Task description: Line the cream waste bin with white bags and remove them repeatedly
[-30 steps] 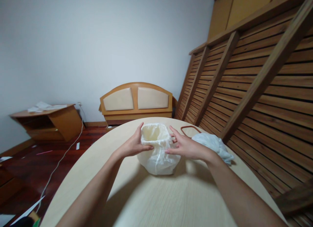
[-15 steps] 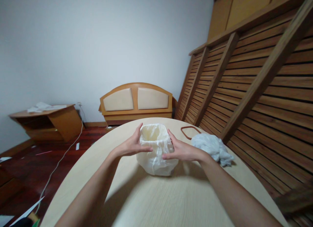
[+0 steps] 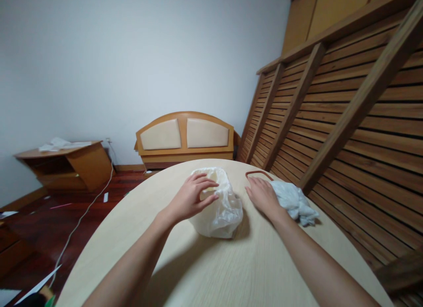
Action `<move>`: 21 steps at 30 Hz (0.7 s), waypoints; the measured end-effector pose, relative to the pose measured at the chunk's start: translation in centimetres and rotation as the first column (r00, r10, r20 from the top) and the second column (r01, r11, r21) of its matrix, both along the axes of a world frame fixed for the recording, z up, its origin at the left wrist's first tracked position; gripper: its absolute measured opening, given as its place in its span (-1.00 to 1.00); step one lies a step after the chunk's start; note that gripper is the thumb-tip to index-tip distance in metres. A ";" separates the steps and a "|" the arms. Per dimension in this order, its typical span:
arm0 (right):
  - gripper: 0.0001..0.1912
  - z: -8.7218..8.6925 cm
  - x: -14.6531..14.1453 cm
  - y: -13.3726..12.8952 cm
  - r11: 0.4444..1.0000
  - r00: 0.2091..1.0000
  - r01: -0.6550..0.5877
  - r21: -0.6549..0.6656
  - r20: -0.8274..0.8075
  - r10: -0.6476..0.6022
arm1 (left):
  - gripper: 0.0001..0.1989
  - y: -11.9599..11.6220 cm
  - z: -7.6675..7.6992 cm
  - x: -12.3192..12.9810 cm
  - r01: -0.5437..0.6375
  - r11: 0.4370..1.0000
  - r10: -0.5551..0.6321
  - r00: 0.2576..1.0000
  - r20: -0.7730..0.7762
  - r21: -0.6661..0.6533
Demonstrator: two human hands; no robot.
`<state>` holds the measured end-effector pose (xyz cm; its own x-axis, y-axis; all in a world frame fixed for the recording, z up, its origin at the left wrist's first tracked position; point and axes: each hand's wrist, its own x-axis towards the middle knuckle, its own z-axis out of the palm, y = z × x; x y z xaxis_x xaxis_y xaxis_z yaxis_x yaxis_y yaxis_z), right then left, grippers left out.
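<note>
A small bin (image 3: 211, 223) stands upright on the round table, with a thin white plastic bag (image 3: 228, 210) over it and folded round its mouth. My left hand (image 3: 194, 194) is at the near left of the mouth, its fingers and thumb apart above the opening; whether it touches the rim I cannot tell. Further right, my right hand (image 3: 262, 194) reaches over a brown rounded frame (image 3: 257, 172) and covers its near part. Its fingers are stretched out, the thumb apart from them. Beside that hand lies a crumpled pale bundle of plastic bags (image 3: 294, 203).
The pale round table (image 3: 264, 271) fills the foreground. On the right leans a large slatted wooden panel (image 3: 357, 121). Behind the table stands a headboard (image 3: 183, 135). To the left are a low wooden cabinet (image 3: 89, 161) with papers on it and a white cable (image 3: 79, 223) along the floor.
My right hand has left the bin's side and moved right onto the brown frame. My left hand has shifted from the bin's left side to over its mouth. The bin stays in place.
</note>
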<state>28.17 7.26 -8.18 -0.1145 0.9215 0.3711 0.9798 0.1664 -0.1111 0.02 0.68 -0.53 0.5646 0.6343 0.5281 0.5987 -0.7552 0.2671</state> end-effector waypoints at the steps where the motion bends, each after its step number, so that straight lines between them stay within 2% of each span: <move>1: -0.62 -0.5 0.1 0.0 1.000 0.999 0.017 -0.004 0.039 -0.017 | -0.75 0.0 -0.1 0.1 0.000 1.000 0.000 1.000 -0.015 0.009; 5: -0.67 -1.9 0.6 0.3 0.995 0.983 0.101 -0.012 0.153 -0.099 | -0.82 0.3 -0.6 0.4 -0.020 1.000 0.021 0.999 -0.028 0.024; 10: -0.62 -2.6 0.9 0.5 0.987 0.960 0.160 0.013 0.230 -0.158 | -0.86 0.2 -0.6 0.6 -0.046 0.999 0.047 0.998 -0.047 0.024; 15: -0.67 -2.9 1.3 0.6 0.992 0.953 0.128 0.000 0.278 -0.123 | -0.86 0.1 -0.5 0.8 -0.074 0.997 0.074 0.996 -0.052 -0.002; 21: -0.64 -2.2 1.1 0.6 0.998 0.955 0.056 -0.019 0.292 -0.048 | -0.85 0.1 -0.4 0.9 -0.082 0.996 0.081 0.996 -0.045 -0.021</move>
<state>29.24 7.84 -10.41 -0.1654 0.9383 0.3038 0.9775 0.1151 0.1766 0.94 0.78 -0.96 0.5326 0.6909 0.4889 0.6694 -0.6973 0.2561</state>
